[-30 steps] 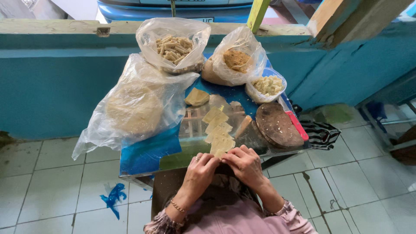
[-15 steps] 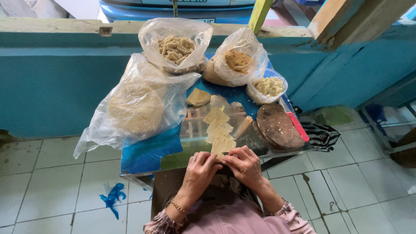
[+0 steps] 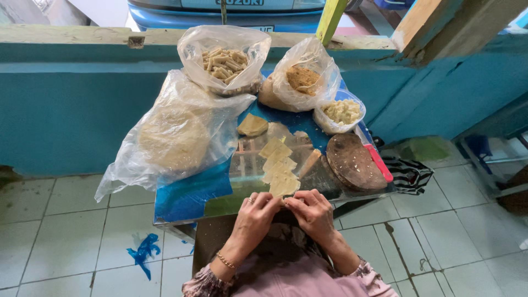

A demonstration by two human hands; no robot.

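Observation:
My left hand (image 3: 256,213) and my right hand (image 3: 311,211) meet at the near edge of a small blue table (image 3: 181,199). Their fingertips pinch together on a small pale dough wrapper (image 3: 284,201), mostly hidden between them. Just beyond the fingers runs a row of square pale wrappers (image 3: 279,165) laid overlapping on the table. A lump of yellowish dough (image 3: 252,125) lies farther back. A gold bracelet shows on my left wrist.
A large plastic bag of thin round sheets (image 3: 175,136) fills the table's left. Bags of rolled sticks (image 3: 224,61), brown filling (image 3: 301,78) and pale pieces (image 3: 342,111) stand at the back. A round wooden board (image 3: 352,161) and red-handled knife (image 3: 378,163) lie right. Teal wall behind.
Both hands stay together at the table's edge, with only small finger movements on the wrapper. Nothing else has moved.

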